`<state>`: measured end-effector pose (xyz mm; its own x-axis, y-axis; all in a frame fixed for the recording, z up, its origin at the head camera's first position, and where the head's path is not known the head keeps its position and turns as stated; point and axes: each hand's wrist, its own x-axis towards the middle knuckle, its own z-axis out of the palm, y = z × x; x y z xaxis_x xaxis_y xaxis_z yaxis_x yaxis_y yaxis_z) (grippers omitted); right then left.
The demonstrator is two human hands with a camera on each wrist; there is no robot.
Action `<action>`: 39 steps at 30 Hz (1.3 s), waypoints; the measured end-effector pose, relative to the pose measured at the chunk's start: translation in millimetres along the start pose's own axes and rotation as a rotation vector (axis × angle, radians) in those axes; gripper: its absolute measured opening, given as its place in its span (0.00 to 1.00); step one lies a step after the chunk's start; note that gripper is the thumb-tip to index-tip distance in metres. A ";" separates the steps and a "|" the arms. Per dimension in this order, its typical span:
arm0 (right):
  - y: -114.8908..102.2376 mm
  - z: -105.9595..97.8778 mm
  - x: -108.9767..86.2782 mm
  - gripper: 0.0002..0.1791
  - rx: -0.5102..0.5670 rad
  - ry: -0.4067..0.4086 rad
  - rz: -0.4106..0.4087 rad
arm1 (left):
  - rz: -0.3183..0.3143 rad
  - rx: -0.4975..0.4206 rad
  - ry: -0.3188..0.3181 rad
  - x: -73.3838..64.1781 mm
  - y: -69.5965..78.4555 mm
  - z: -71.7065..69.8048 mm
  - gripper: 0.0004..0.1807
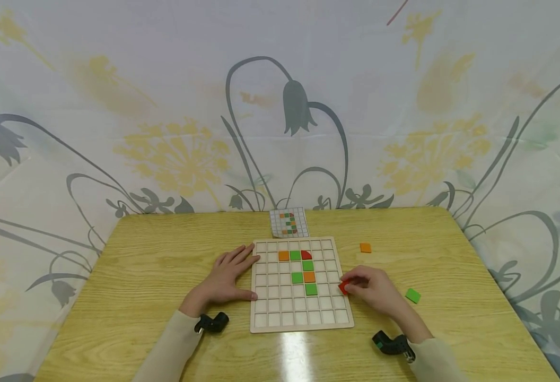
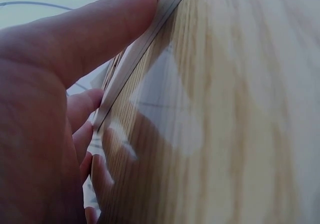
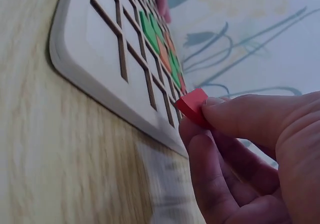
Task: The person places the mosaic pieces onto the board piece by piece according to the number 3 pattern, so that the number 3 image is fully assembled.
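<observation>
A wooden grid board [image 1: 272,321] lies mid-table, with several orange, green and red tiles set in its squares. My left hand [image 1: 225,278] rests along the board's left edge with fingers spread; in the left wrist view its thumb [image 2: 115,24] touches the rim. Between thumb and fingers my right hand [image 1: 373,289] pinches a red tile [image 3: 194,105] over the board's right edge. One red tile [image 1: 306,255] with a rounded corner sits at the right end of the upper row, beside a green tile [image 1: 295,255] and an orange tile [image 1: 283,255].
A printed pattern card [image 1: 300,215] lies behind the board, showing coloured squares on a grid. On the table to the right are a loose orange tile [image 1: 366,248] and a loose green tile [image 1: 413,295]. A patterned cloth [image 1: 261,106] hangs behind the table.
</observation>
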<state>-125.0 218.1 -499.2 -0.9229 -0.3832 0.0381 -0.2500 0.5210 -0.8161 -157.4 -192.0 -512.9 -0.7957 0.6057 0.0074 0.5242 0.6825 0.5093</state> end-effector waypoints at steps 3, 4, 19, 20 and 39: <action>-3.2 6.2 1.5 0.07 0.010 -0.019 -0.037 | 0.001 0.011 0.001 0.4 -0.8 0.6 0.54; -4.0 8.3 2.0 0.07 0.010 -0.022 -0.053 | 0.000 0.012 0.001 0.4 -0.9 0.7 0.54; -18.9 33.2 10.7 0.07 0.029 -0.036 -0.115 | -0.010 -0.008 -0.003 -0.9 0.7 -0.2 0.53; -20.2 34.4 11.0 0.07 0.036 -0.038 -0.117 | -0.009 -0.008 -0.003 -0.9 1.0 -0.5 0.53; -31.6 50.1 10.9 0.04 -0.050 -0.040 -0.115 | -0.002 -0.006 -0.006 -0.5 3.1 -2.6 0.53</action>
<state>-112.5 159.2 -501.9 -0.8751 -0.4723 0.1057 -0.3686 0.5087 -0.7780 -156.2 -191.2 -509.0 -0.7948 0.6069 0.0017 0.5211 0.6810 0.5144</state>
